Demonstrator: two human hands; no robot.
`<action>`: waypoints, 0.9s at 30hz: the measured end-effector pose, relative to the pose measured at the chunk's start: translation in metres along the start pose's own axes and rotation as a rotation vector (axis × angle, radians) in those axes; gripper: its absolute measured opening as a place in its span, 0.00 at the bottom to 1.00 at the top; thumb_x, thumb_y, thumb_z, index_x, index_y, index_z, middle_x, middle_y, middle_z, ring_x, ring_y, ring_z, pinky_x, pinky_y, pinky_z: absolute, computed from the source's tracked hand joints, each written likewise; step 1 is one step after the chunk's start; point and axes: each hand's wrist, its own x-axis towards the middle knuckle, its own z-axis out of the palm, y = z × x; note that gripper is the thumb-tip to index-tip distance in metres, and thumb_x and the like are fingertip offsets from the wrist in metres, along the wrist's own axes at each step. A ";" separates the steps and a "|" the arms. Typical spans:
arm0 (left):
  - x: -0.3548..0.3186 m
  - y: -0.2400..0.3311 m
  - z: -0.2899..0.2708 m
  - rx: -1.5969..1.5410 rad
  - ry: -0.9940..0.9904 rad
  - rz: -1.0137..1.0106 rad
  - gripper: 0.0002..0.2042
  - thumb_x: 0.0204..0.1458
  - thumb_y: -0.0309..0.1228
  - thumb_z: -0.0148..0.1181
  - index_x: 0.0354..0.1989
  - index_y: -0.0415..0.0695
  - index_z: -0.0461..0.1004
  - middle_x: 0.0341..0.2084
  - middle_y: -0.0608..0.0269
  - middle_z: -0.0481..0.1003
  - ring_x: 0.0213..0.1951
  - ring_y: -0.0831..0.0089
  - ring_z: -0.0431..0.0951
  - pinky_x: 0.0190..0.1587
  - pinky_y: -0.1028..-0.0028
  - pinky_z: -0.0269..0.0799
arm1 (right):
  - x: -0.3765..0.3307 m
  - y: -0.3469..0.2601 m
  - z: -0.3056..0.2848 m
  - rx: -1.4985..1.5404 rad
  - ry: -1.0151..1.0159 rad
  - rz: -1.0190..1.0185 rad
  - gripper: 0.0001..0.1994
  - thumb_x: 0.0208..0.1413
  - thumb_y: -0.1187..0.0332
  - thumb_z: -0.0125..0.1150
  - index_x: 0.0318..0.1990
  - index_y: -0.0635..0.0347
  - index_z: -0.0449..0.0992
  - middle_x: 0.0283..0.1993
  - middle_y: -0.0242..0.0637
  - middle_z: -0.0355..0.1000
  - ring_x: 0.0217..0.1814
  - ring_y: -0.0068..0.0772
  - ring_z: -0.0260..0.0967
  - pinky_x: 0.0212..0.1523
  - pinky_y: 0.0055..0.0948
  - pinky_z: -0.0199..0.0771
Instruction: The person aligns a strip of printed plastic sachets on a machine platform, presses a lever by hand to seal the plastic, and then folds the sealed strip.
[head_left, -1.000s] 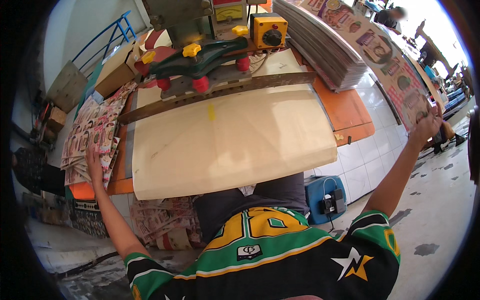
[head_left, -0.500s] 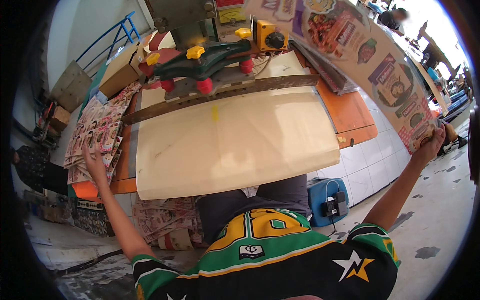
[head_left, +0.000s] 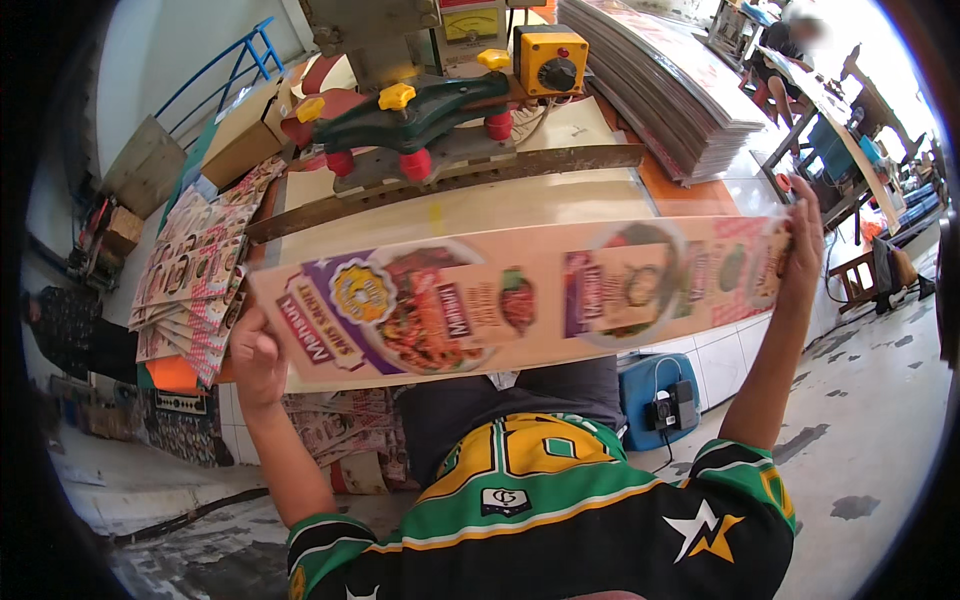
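A long printed sheet (head_left: pixel 540 300) with food pictures is stretched between my hands, a little blurred by motion. My right hand (head_left: pixel 803 240) grips its right end. At its left edge my left hand (head_left: pixel 260 355) has its fingers curled in a pinch on the sheet. Beneath it lies a cream-coloured mat (head_left: pixel 500 205), now mostly covered. Behind stands a press with a metal bar (head_left: pixel 450 190), a dark green clamp (head_left: pixel 420 125) and yellow knobs. To the left of my left hand a pile of printed pieces (head_left: pixel 190 280) lies overlapped.
A tall stack of printed sheets (head_left: pixel 670 95) sits at the back right, beside a yellow control box (head_left: pixel 552 62). An open cardboard box (head_left: pixel 245 130) stands at the back left. A blue box (head_left: pixel 657 400) with plugs is on the floor. Another person (head_left: pixel 785 50) sits far right.
The printed sheet has swung down and left from the upper right, over the mat. My left hand has left the pile and taken the sheet's left edge. The back-right stack is uncovered.
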 end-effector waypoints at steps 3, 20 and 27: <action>0.006 0.002 0.004 -0.087 0.141 0.006 0.22 0.65 0.35 0.60 0.60 0.28 0.70 0.51 0.50 0.80 0.50 0.69 0.82 0.55 0.69 0.78 | -0.008 -0.018 0.037 0.137 -0.085 0.211 0.25 0.74 0.55 0.55 0.68 0.65 0.72 0.40 0.23 0.72 0.36 0.08 0.64 0.39 0.13 0.65; -0.012 -0.004 -0.018 -0.394 0.342 0.021 0.30 0.65 0.30 0.47 0.76 0.35 0.54 0.68 0.47 0.67 0.67 0.59 0.70 0.71 0.57 0.65 | -0.027 -0.044 0.087 0.478 -0.454 0.422 0.17 0.66 0.62 0.55 0.51 0.67 0.79 0.39 0.40 0.81 0.40 0.22 0.82 0.44 0.22 0.84; -0.013 -0.006 -0.032 -0.297 0.458 -0.087 0.18 0.66 0.31 0.51 0.61 0.35 0.68 0.49 0.52 0.78 0.50 0.65 0.82 0.55 0.66 0.79 | -0.020 -0.037 0.095 0.444 -0.497 0.376 0.15 0.66 0.63 0.56 0.47 0.66 0.81 0.38 0.39 0.81 0.35 0.21 0.81 0.39 0.20 0.83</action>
